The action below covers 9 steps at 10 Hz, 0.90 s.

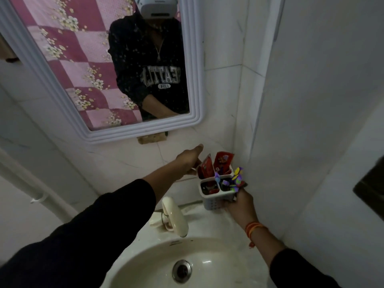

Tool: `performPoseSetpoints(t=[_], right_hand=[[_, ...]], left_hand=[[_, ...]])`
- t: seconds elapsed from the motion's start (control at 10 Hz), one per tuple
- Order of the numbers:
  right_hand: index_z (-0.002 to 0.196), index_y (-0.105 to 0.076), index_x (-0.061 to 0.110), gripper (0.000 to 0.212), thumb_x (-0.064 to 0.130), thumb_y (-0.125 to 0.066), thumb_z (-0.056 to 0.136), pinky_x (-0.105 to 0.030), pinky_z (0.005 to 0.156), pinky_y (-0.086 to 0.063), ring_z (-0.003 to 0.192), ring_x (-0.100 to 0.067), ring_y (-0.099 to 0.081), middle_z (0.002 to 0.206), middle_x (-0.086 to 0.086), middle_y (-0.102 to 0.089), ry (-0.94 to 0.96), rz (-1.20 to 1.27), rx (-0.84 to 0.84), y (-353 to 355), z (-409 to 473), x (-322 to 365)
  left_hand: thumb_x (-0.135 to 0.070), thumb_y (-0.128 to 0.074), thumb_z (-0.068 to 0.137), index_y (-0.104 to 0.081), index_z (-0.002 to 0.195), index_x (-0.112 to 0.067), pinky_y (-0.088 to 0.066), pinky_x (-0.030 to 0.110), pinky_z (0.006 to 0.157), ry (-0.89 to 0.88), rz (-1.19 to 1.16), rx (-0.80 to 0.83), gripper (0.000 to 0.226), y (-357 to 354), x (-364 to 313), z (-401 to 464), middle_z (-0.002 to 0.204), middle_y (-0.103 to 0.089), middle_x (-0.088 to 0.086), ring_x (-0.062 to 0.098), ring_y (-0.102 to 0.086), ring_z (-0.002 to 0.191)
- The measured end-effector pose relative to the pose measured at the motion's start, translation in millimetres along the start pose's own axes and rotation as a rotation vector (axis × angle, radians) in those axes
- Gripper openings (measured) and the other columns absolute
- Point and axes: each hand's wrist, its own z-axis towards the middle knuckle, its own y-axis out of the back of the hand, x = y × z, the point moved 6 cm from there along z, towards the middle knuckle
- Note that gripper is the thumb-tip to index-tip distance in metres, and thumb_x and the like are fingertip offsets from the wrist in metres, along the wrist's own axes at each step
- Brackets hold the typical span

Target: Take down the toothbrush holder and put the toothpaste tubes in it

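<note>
A white four-compartment toothbrush holder (pixel 214 199) is held up above the back right of the sink, close to the wall corner. My right hand (pixel 239 202) grips it from below and the side. Two red toothpaste tubes (pixel 223 161) stand upright in its far compartments, and a third red tube lies low in the near left one. Purple toothbrushes (pixel 236 176) fill the right compartment. My left hand (pixel 190 157) touches the holder's far left edge, thumb pointing up toward the wall; I cannot tell whether its fingers grip the rim.
A cream sink (pixel 145 265) with a drain (pixel 182 271) lies below, its cream tap (pixel 175 215) just left of the holder. A white-framed mirror (pixel 116 129) hangs above, with a wooden block (pixel 151 139) under it. Tiled walls close in on the right.
</note>
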Motion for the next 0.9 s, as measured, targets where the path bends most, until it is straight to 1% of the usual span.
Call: performPoseSetpoints(t=[0.1,0.2,0.3,0.4,0.5,0.6,0.7,0.8,0.9], right_hand=[[0.123,-0.062,0.006,0.059,-0.007,-0.08,0.069,-0.038,0.094,-0.053,0.107,-0.021,-0.062,0.118,-0.012,-0.069,-0.037,-0.031,0.01,1.5,27.2,3.8],[0.126,-0.057,0.004,0.06,-0.006,-0.079,0.071,-0.029,0.089,-0.048,0.109,-0.023,-0.062,0.122,-0.014,-0.066,-0.064,-0.083,0.023,-2.4,43.9,-0.6],[0.128,-0.055,0.004,0.061,-0.005,-0.078,0.072,-0.027,0.089,-0.047,0.114,-0.028,-0.062,0.123,-0.013,-0.066,-0.084,-0.109,0.042,-5.8,48.4,-1.4],[0.131,-0.051,0.006,0.065,-0.004,-0.078,0.073,-0.029,0.093,-0.047,0.117,-0.029,-0.06,0.127,-0.014,-0.064,-0.097,-0.109,0.033,-6.5,52.2,-0.2],[0.137,-0.046,0.009,0.068,0.0,-0.076,0.077,-0.028,0.093,-0.044,0.119,-0.031,-0.059,0.128,-0.014,-0.062,-0.105,-0.108,0.009,-2.4,43.9,5.5],[0.138,-0.048,0.013,0.064,0.009,-0.074,0.08,-0.032,0.097,-0.046,0.118,-0.032,-0.059,0.131,-0.012,-0.062,-0.16,-0.131,0.015,1.0,21.8,8.0],[0.133,-0.056,0.015,0.056,0.018,-0.074,0.08,-0.03,0.094,-0.049,0.114,-0.03,-0.061,0.129,-0.01,-0.065,-0.184,-0.169,0.071,3.0,-8.0,17.3],[0.125,-0.062,0.009,0.042,0.014,-0.071,0.084,-0.02,0.084,-0.045,0.109,-0.026,-0.062,0.115,-0.008,-0.068,-0.101,-0.178,0.117,3.4,-32.7,49.5],[0.107,-0.066,0.007,0.028,0.02,-0.073,0.083,-0.024,0.082,-0.048,0.102,-0.022,-0.063,0.1,-0.005,-0.065,-0.003,-0.139,0.074,6.0,-58.0,106.2]], left_hand=[[-0.067,-0.045,0.091,-0.058,0.132,-0.007,-0.056,0.039,0.095,0.016,-0.155,-0.055,0.074,-9.2,-3.0,18.6,0.122,-0.066,0.013,0.031,-0.064,0.111],[-0.06,-0.047,0.093,-0.058,0.129,-0.01,-0.056,0.036,0.089,-0.005,-0.239,-0.104,0.062,-12.9,-2.7,24.0,0.119,-0.064,0.01,0.031,-0.065,0.109],[-0.054,-0.05,0.094,-0.061,0.102,-0.015,-0.055,0.044,0.1,-0.018,-0.292,-0.138,0.042,-13.8,3.5,25.5,0.099,-0.065,0.005,0.031,-0.068,0.106],[-0.053,-0.052,0.093,-0.062,0.106,-0.009,-0.054,0.046,0.103,-0.026,-0.293,-0.174,0.048,-10.8,7.3,28.1,0.095,-0.065,0.004,0.03,-0.067,0.103],[-0.058,-0.05,0.089,-0.055,0.131,-0.005,-0.051,0.046,0.105,-0.016,-0.183,-0.225,0.067,-5.5,10.7,16.9,0.11,-0.065,0.01,0.031,-0.064,0.109],[-0.054,-0.049,0.093,-0.061,0.125,-0.008,-0.049,0.034,0.099,-0.065,0.012,-0.263,0.057,-0.3,6.8,-18.9,0.118,-0.065,0.009,0.026,-0.061,0.107],[-0.039,-0.054,0.099,-0.061,0.089,-0.014,-0.041,0.027,0.081,-0.162,0.237,-0.282,0.028,8.4,1.1,-52.0,0.091,-0.06,0.002,0.019,-0.053,0.09],[-0.035,-0.059,0.097,-0.069,0.097,-0.009,-0.048,0.029,0.08,-0.332,0.44,-0.282,0.028,23.8,-12.4,-90.5,0.095,-0.065,0.004,0.017,-0.057,0.088],[-0.034,-0.061,0.095,-0.07,0.114,-0.009,-0.047,0.027,0.085,-0.441,0.527,-0.33,0.032,47.3,-22.9,-127.1,0.111,-0.066,0.003,0.019,-0.062,0.103]])
